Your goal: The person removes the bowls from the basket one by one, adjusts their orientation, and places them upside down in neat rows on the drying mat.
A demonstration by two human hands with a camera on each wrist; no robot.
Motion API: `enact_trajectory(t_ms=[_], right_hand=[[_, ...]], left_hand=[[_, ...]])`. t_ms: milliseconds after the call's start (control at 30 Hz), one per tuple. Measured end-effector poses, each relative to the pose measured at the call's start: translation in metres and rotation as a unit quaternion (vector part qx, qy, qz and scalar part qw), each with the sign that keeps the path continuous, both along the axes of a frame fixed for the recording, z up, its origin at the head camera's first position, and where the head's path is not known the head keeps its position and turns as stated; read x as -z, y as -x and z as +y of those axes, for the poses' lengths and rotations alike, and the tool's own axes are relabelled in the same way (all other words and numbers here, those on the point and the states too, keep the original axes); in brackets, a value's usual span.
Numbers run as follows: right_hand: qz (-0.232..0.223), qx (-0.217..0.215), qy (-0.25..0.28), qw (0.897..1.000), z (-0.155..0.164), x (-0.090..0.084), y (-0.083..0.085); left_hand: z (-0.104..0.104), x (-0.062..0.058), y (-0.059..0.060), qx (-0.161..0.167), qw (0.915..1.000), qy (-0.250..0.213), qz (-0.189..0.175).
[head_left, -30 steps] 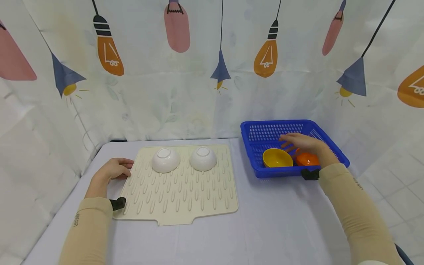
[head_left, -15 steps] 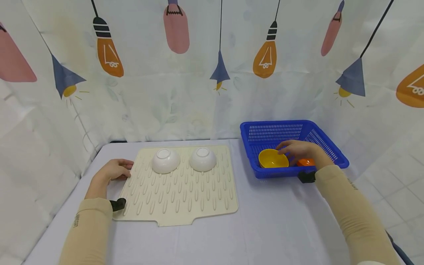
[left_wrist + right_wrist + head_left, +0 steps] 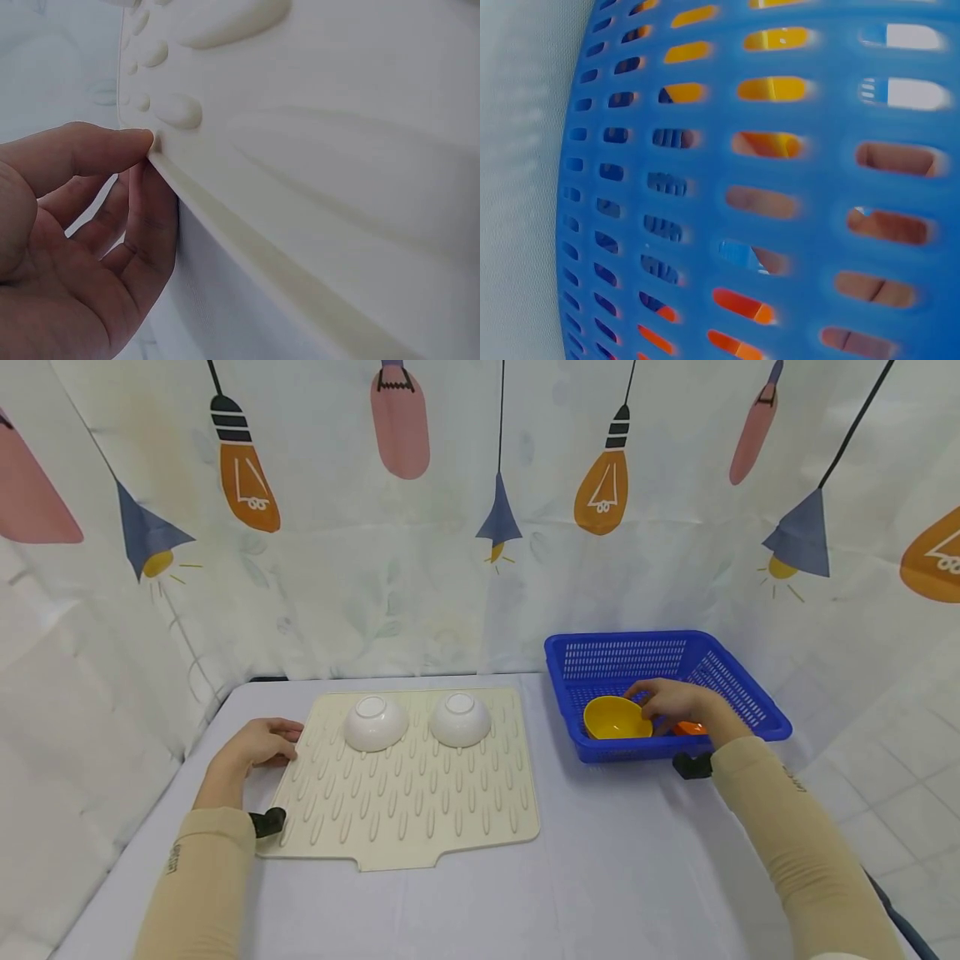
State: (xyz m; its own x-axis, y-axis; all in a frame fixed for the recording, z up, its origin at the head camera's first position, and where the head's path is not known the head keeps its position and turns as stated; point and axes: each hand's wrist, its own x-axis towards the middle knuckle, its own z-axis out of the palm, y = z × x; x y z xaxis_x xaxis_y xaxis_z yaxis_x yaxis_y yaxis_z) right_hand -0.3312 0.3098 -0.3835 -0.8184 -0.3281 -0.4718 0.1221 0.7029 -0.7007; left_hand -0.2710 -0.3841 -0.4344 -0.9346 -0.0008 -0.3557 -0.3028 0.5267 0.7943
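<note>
Table (image 3: 600,860) under pale cloth, lamp-print curtain (image 3: 450,568) behind. Cream ribbed mat (image 3: 405,802) left of centre, two white bowls (image 3: 375,723) upside down at far end. Blue basket (image 3: 570,727) well right of mat (mesh wall fills right wrist view (image 3: 630,187)). Yellow bowl (image 3: 617,718) inside basket, tilted; orange bowl (image 3: 688,727) just beside it. Right hand (image 3: 675,702) grips yellow bowl's rim, fingers curled. Left hand (image 3: 255,747) relaxed, fingers loose, thumb tip touching mat's edge (image 3: 225,202), holding nothing.
</note>
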Motion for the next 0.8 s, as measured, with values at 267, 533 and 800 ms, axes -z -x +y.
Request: enact_trajectory(t_ms=[267,533,800], right_hand=[[0.021,0.007,0.007,1.0,-0.0045,-0.0024,-0.0043],[0.038,0.03,0.007,0.999,-0.0036,-0.0014,-0.0043],[0.043,0.064,0.03,0.997,-0.0009,-0.0021,-0.0056]], left_hand=[[0.0023,-0.0002,0.0016,-0.008,0.9999,0.01,-0.001],[0.0025,-0.0013,0.0015,-0.007,0.9999,0.013,-0.004],[0.0014,0.0005,-0.0004,-0.005,0.9999,0.016,-0.001]])
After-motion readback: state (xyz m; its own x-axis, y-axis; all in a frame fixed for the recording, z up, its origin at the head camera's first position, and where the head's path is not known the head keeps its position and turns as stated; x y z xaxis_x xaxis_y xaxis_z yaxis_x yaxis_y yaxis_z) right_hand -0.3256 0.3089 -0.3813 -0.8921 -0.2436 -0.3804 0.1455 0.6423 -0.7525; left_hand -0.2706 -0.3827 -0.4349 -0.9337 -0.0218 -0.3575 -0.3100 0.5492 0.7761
